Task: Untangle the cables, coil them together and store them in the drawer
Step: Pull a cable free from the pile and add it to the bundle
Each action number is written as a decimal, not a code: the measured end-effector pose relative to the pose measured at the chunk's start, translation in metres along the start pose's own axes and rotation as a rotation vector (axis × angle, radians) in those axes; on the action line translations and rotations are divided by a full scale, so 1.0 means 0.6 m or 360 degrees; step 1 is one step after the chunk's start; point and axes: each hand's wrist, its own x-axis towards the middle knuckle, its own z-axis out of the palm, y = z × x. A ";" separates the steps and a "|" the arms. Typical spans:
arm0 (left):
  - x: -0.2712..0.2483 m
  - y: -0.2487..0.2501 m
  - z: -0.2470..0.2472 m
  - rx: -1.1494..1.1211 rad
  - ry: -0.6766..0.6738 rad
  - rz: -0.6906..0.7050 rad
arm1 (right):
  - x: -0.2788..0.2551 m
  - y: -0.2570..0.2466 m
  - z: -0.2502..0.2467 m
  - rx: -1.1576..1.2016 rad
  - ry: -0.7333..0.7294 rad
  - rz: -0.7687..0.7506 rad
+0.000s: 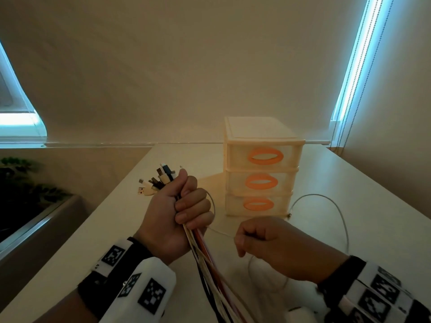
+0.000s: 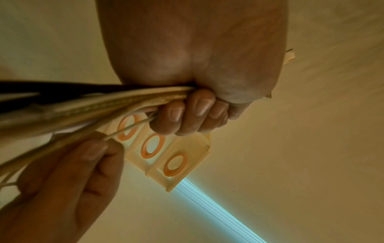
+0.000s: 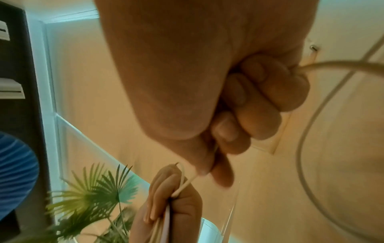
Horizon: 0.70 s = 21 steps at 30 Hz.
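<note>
A cream, translucent drawer unit (image 1: 262,167) is shown on a pale off-white table (image 1: 363,206), at about one o'clock from the hands; each of its three drawers is marked by an orange oval handle (image 1: 265,155). The cable bundle (image 1: 210,259) is made up of white, cream, black and orange-red strands, and its plugs (image 1: 158,180) are seen in white, black, dark blue and silver. A single white cable (image 1: 326,201) is laid at three o'clock. Black-and-white square-patterned markers are carried on white and black wrist bands (image 1: 140,285). Dark green foliage (image 1: 21,178) is seen at nine o'clock, and cyan light along the beige blind (image 1: 186,66).
</note>
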 end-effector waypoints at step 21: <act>0.001 -0.028 0.024 0.0274 0.0196 -0.0003 | 0.003 -0.023 0.022 -0.0162 0.0488 -0.0435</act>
